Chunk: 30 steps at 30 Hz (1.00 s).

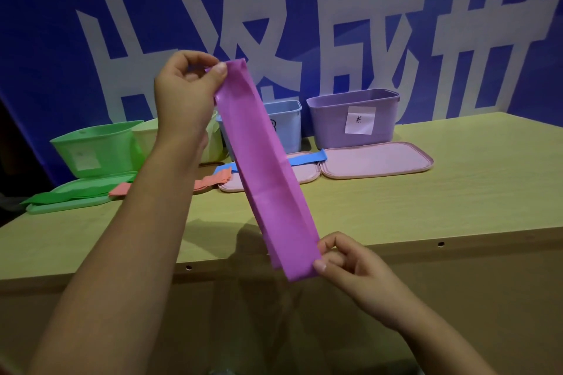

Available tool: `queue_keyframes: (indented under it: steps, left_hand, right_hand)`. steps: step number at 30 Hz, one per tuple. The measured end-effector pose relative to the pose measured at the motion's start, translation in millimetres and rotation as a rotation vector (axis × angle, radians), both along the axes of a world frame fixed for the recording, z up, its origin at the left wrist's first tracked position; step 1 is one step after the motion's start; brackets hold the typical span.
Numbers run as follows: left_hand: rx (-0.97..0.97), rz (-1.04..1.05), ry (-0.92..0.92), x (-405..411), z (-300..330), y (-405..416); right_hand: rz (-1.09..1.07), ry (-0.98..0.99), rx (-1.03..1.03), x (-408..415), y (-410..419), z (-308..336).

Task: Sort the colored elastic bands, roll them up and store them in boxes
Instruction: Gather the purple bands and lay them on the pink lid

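A purple elastic band (268, 167) is stretched flat in the air above the table, running from upper left to lower right. My left hand (185, 91) pinches its top end between thumb and fingers. My right hand (350, 265) pinches its bottom end near the table's front edge. Behind it stand a purple box (353, 119) with a paper label, a blue box (288, 125), a pale yellow box (146, 134) partly hidden by my left arm, and a green box (94, 149). A blue band (307, 158), an orange band (210, 181) and a green band (70, 192) lie on the table.
Two pink lids (377, 158) lie flat before the purple and blue boxes, and a green lid (64, 205) lies under the green band. The wooden table (426, 201) ends in a front edge near my right hand. A blue banner with white characters fills the background.
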State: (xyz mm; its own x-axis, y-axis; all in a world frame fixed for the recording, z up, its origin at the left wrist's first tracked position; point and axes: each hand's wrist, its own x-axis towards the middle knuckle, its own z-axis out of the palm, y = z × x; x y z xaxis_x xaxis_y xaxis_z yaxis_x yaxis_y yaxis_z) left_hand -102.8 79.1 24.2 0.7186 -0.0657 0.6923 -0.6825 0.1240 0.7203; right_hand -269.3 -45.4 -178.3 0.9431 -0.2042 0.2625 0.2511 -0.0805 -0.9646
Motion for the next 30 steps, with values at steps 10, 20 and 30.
queue_keyframes:
  steps: [10, 20, 30]
  left_hand:
    - [-0.004, -0.041, -0.06, -7.0, 15.6, 6.9]
    - [0.016, -0.041, -0.081, -12.2, 25.2, 1.0]
    - [0.033, -0.105, -0.119, -32.0, 35.9, 3.1]
  right_hand:
    - [-0.461, -0.348, 0.093, -4.9, 22.6, -10.0]
    - [-0.398, -0.269, 0.316, -0.6, 24.2, -3.4]
    - [-0.346, -0.167, 0.102, 15.1, 31.0, -11.4]
